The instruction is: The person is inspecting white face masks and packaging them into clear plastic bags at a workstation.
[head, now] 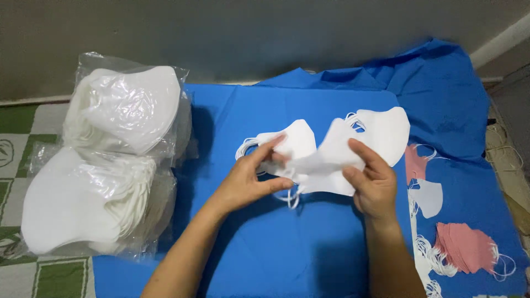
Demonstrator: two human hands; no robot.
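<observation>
Both hands hold one white folded face mask (326,165) above the blue cloth (265,243). My left hand (248,179) pinches its left side near the ear loops, thumb and fingers closed on the fabric. My right hand (372,179) grips the mask's right part, thumb on top. Another white mask (295,138) with loops lies flat just behind the hands, and a further white mask (386,129) lies to its right.
Two clear plastic bags of stacked white masks sit at the left, one behind (130,107) and one in front (88,201). Pink masks (466,245), a pale mask (430,197) and loose white loops lie at the right. A grey wall stands behind.
</observation>
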